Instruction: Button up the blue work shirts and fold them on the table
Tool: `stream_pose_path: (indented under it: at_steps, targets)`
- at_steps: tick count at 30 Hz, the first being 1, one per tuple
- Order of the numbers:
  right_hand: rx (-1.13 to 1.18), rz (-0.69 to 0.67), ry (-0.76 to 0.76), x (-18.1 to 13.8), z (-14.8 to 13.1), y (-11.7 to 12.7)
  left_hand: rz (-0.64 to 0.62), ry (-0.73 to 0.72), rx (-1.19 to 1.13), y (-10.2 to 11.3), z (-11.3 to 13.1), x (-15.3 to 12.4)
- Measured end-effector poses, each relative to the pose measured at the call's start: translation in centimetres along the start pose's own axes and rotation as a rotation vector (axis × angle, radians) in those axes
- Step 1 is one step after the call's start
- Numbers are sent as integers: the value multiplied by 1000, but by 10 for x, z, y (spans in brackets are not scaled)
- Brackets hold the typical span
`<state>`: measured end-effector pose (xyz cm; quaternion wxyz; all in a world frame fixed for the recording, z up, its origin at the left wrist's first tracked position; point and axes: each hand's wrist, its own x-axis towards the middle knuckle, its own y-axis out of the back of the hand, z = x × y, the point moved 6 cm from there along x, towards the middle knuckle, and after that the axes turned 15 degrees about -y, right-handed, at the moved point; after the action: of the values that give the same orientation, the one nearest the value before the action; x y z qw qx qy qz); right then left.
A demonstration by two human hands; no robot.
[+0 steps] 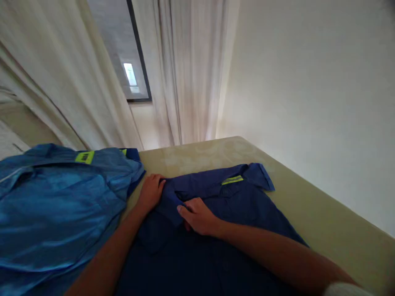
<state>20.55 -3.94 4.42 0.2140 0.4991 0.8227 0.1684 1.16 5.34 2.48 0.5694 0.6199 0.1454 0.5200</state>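
Observation:
A navy work shirt (191, 255) with a yellow-green reflective strip lies spread in front of me. My left hand (151, 191) is at its upper left corner, fingers curled and closed over the cloth there; the fingertips are partly hidden. Near the middle of the upper part, my right hand (197, 216) pinches a folded flap of the same shirt between thumb and fingers. The other end of the folded upper part, by the strip, lies loose on the right.
Left of the shirt lies a lighter blue garment (61, 213) with a yellow-green label. Both rest on a beige padded surface (296, 209) whose right edge runs along a white wall (314, 82). Pale curtains (194, 74) and a dark-framed window (123, 49) are behind.

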Motion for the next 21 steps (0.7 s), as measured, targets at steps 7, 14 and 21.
stream_pose_path:
  at_steps: [7,14,21]
  targets:
    - [199,-24,-144,9,14,0,280,164,-152,45,2,-13]
    - [362,49,-148,14,12,7,-240,-254,-33,88,85,-95]
    - [157,-17,62,-5,-6,2,-121,-405,233,105,83,-151]
